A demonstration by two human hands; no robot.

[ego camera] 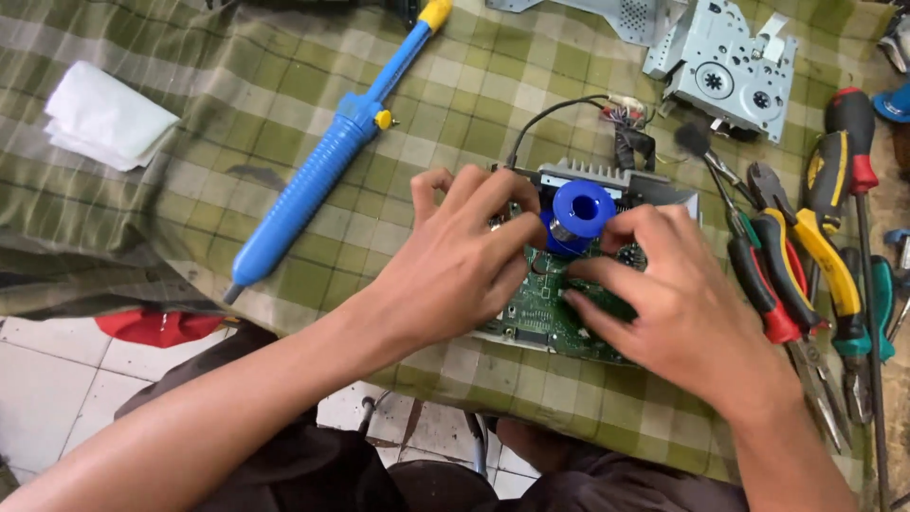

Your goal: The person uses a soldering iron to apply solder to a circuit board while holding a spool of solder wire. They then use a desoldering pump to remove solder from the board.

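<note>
The green checked cloth (218, 114) covered my whole bench, running from the far edge down to the near edge, where tiled floor (47, 379) showed below it. On the cloth, far left of centre, lay the long blue desoldering pump (327, 156) with its yellow plunger end pointing far and its tip pointing near-left. The green circuit board (545, 318) sat in the middle, in its frame with a finned metal heat sink (592, 175) along its far side and black wires trailing off beyond that. My left hand (455, 270) lay spread over the left part of the board, fingers bent and pressing down on it, gripping nothing that I could see. My right hand (678, 308) rested on the right part, its fingertips down on the board, curled but not closed round anything. Between the two hands, touching the board's far part, stood the blue solder spool (580, 210). A grey metal drive mechanism (730, 71) lay far right. Pliers and cutters (787, 275) with red, yellow and green handles lay along the right edge, just beside my right hand. A folded white tissue (104, 114) sat far left.
</note>
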